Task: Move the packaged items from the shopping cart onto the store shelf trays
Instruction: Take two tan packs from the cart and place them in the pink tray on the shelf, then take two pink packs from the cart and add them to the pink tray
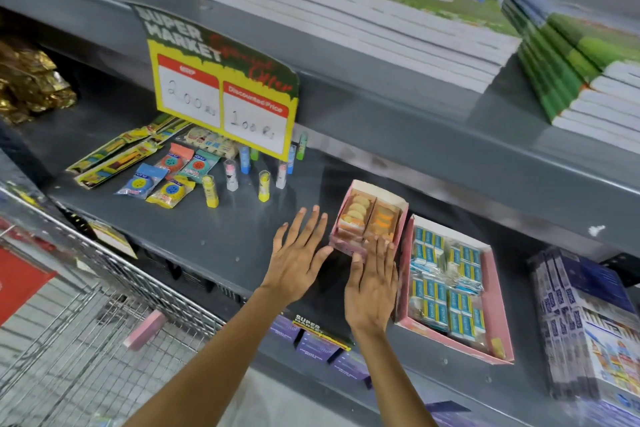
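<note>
A small pink cardboard tray [370, 215] holding wrapped yellow and orange items sits on the grey shelf [214, 239]. My right hand [372, 284] lies flat against the tray's near end, fingers together, touching it. My left hand [299, 253] hovers just left of the tray with fingers spread and its thumb near the tray's corner, holding nothing. A larger pink tray [498, 322] full of blue-and-yellow packets lies to the right. The wire shopping cart [104, 315] is at lower left with a pink box [145, 329] inside.
Small packets and several upright tubes [211, 191] stand on the shelf's left under a hanging yellow price sign [225, 104]. Stacked boxes [588, 322] sit at far right. Notebooks [346, 10] fill the shelf above; gold bags [27, 80] at far left.
</note>
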The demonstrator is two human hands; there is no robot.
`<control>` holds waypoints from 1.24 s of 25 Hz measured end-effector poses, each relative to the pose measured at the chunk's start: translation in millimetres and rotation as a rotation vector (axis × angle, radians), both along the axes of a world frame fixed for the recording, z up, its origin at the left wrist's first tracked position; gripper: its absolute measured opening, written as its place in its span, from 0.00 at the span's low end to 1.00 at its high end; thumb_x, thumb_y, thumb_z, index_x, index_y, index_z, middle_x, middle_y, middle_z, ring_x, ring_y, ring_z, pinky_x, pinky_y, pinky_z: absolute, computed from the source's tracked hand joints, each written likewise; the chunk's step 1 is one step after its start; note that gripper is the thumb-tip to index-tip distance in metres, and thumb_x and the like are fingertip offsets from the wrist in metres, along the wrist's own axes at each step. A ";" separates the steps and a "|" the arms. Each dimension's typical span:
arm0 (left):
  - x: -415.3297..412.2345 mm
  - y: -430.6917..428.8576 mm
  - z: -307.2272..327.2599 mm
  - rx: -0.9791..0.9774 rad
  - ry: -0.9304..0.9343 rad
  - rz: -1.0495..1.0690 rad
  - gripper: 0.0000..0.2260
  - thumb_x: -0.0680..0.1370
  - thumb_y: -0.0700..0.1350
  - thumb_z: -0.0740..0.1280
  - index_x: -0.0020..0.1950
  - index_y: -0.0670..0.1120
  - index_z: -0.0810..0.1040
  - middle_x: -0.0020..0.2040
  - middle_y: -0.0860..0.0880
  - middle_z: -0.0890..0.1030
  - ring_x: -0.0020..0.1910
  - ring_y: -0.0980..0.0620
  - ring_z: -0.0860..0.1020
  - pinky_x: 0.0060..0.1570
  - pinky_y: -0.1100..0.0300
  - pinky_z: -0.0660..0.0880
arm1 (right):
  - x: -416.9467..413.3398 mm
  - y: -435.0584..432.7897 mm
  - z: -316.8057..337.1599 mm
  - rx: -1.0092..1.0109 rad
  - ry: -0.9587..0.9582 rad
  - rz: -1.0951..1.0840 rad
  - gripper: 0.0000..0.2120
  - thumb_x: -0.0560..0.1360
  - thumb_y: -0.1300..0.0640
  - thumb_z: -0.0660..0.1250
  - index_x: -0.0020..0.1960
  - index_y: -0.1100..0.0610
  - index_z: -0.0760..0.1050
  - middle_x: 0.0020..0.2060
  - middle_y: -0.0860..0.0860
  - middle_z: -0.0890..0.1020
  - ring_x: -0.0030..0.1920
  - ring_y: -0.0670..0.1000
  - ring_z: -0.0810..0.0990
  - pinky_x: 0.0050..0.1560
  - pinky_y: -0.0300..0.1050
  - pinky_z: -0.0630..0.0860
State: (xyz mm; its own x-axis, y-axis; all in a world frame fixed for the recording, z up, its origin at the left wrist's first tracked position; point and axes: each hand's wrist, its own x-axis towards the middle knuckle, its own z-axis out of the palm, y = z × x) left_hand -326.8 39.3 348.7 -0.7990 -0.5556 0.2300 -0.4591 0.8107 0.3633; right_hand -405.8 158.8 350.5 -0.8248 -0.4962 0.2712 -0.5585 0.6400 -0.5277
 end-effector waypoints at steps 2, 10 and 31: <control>20.3 -9.5 6.2 0.001 0.056 0.071 0.28 0.77 0.62 0.36 0.75 0.53 0.47 0.75 0.54 0.46 0.74 0.54 0.41 0.71 0.53 0.45 | 13.3 -10.4 3.7 -0.036 0.020 0.056 0.28 0.78 0.44 0.46 0.75 0.54 0.51 0.75 0.53 0.58 0.75 0.49 0.48 0.74 0.48 0.47; 215.7 -91.8 -20.5 0.064 0.144 0.611 0.26 0.78 0.61 0.39 0.74 0.54 0.45 0.76 0.52 0.46 0.74 0.56 0.41 0.72 0.53 0.44 | 149.3 -112.5 17.8 -0.204 0.057 0.574 0.25 0.78 0.48 0.53 0.70 0.60 0.64 0.71 0.56 0.67 0.72 0.52 0.61 0.70 0.48 0.58; 322.3 -85.9 -329.8 0.445 -0.514 0.228 0.23 0.82 0.54 0.47 0.75 0.50 0.48 0.78 0.48 0.51 0.76 0.49 0.51 0.73 0.49 0.48 | 357.1 -77.3 -302.7 0.441 -0.558 0.191 0.22 0.76 0.53 0.58 0.69 0.55 0.66 0.73 0.59 0.63 0.69 0.60 0.66 0.60 0.52 0.70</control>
State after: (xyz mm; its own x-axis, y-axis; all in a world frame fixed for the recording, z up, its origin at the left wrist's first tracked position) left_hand -4.5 -46.6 18.9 -0.5986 -0.6749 -0.4316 -0.8011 0.4994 0.3300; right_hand -48.6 81.5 47.7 -0.6700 -0.6113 -0.4212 -0.4055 0.7766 -0.4821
